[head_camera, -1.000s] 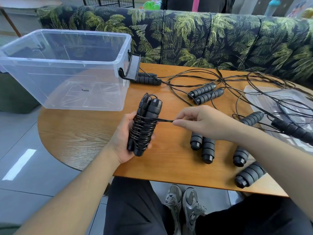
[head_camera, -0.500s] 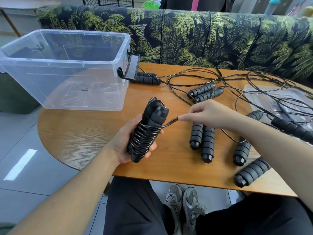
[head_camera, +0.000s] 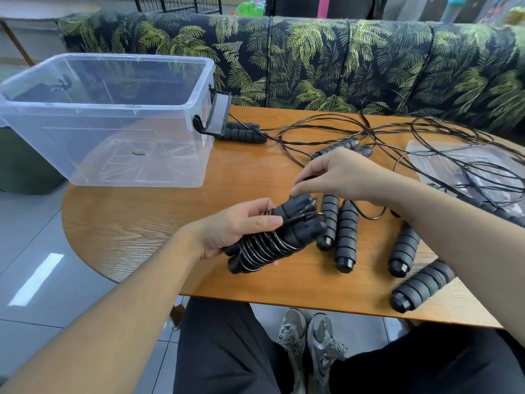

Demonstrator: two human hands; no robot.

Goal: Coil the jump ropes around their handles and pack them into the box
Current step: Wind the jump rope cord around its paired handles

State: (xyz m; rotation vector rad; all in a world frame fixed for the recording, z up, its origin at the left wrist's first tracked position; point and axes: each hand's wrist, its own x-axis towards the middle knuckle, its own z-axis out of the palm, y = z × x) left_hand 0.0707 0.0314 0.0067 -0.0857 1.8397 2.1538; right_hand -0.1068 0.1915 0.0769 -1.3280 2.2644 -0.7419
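My left hand point(head_camera: 235, 226) grips a coiled jump rope bundle point(head_camera: 272, 240), two black handles wrapped in black cord, tilted over the table's middle. Just above the bundle's upper end, my right hand point(head_camera: 338, 174) pinches the cord's loose end. A clear plastic box point(head_camera: 113, 120) stands at the table's left, with nothing in it. Several loose black handles point(head_camera: 346, 237) lie to the right of the bundle, and their cords point(head_camera: 397, 132) tangle across the far right of the table.
The round wooden table point(head_camera: 142, 220) has its near edge just above my knees. A clear lid point(head_camera: 443, 157) lies at the far right under cords. One handle pair point(head_camera: 244, 133) rests beside the box latch. A leaf-patterned sofa point(head_camera: 312, 61) backs the table.
My left hand has tilted the bundle from near upright to slanting right. My right hand has brought the cord end from out at the right up to the bundle's top.
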